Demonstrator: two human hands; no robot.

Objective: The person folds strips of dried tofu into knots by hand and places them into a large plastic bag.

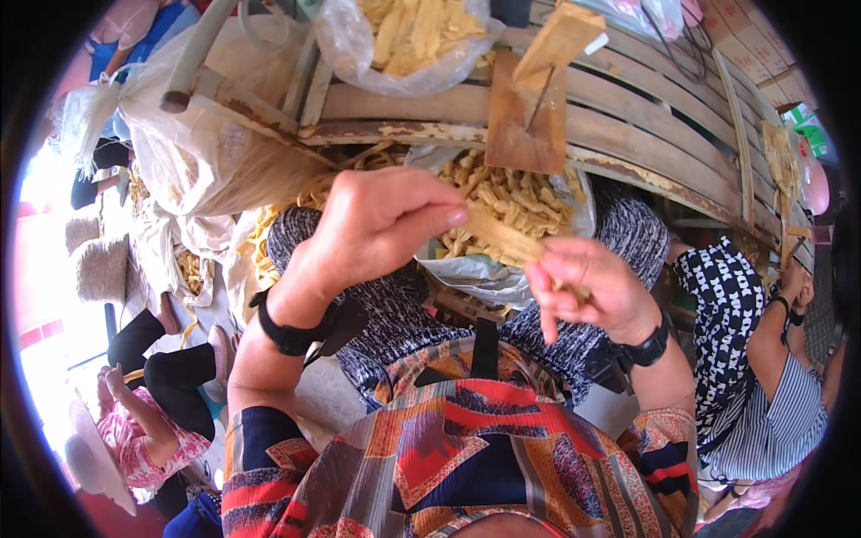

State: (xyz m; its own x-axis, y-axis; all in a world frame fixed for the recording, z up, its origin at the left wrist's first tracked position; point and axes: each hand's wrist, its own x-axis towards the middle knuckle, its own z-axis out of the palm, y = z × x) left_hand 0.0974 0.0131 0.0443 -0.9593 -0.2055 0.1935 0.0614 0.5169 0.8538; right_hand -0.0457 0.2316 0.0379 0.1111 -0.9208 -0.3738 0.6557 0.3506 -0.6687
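A flat, yellowish dried strip (501,235) is stretched between my two hands over my lap. My left hand (387,225) pinches its upper left end between thumb and fingers. The lower right end is gripped by my right hand (588,286), where another small yellowish piece shows under the fingers. Below the strip, an open sack (471,272) between my knees holds many short cut pieces (518,195) of the same colour. Just beyond stands a wooden board (498,134) with an upright metal blade (540,101) and a wooden block (558,44) at its top.
A slatted bench (417,101) with a rusty metal frame carries a plastic bag (403,84) of larger pieces. A big translucent sack (202,141) stands at the left. One person (155,430) sits at lower left, another (753,403) close on my right.
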